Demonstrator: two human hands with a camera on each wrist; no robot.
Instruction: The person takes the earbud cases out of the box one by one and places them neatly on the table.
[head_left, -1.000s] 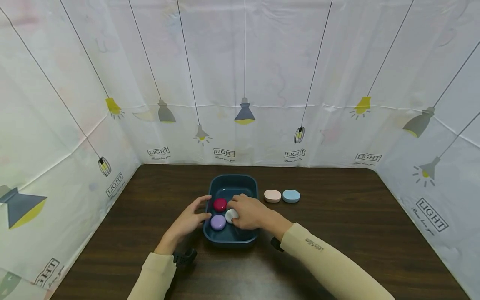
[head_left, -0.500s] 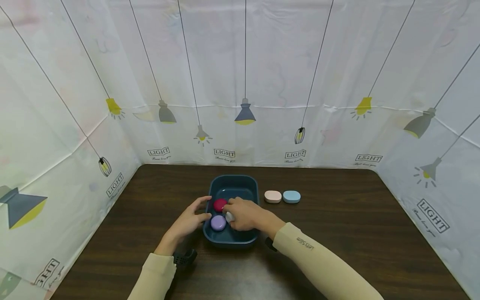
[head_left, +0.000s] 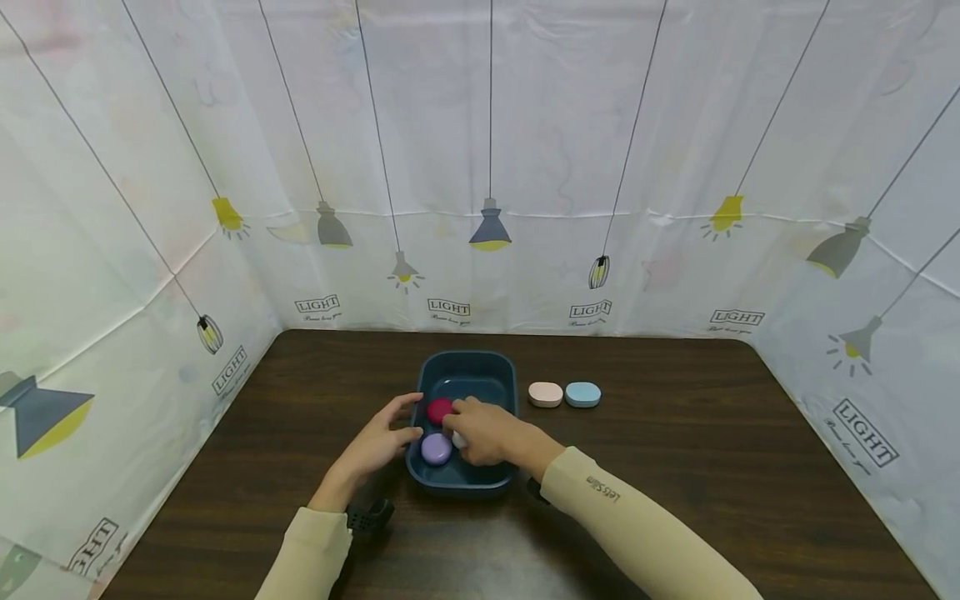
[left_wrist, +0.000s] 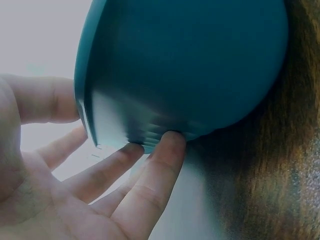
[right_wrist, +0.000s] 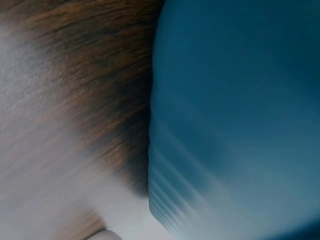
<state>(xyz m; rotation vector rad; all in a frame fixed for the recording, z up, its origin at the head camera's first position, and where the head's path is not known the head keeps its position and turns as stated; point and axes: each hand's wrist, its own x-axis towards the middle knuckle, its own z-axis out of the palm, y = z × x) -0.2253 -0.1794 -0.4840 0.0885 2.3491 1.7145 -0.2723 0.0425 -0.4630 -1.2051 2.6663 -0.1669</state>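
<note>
A dark blue rectangular bin [head_left: 480, 367] stands on the table. My left hand [head_left: 373, 446] touches its left side, fingers extended; in the left wrist view the fingers [left_wrist: 145, 195] lie against the outer wall. My right hand [head_left: 487, 433] reaches inside and pinches a small round white piece [head_left: 458, 440], mostly hidden by the fingers. Just left of it lie a round red piece [head_left: 438, 411] and a round lavender piece [head_left: 437, 448]. In the right wrist view only the bin's ribbed outer wall [right_wrist: 200, 125] shows large, with the hand out of sight.
Right of the bin, a pale pink oval piece [head_left: 545, 394] and a light blue oval piece [head_left: 583, 394] lie side by side on the dark wood table [head_left: 675, 433]. A white curtain [head_left: 540, 150] printed with lamps surrounds the table's back and sides.
My right hand has shifted slightly left within the bin, closing over the white piece, which is now more covered. My left hand stays in place at the bin's side.
</note>
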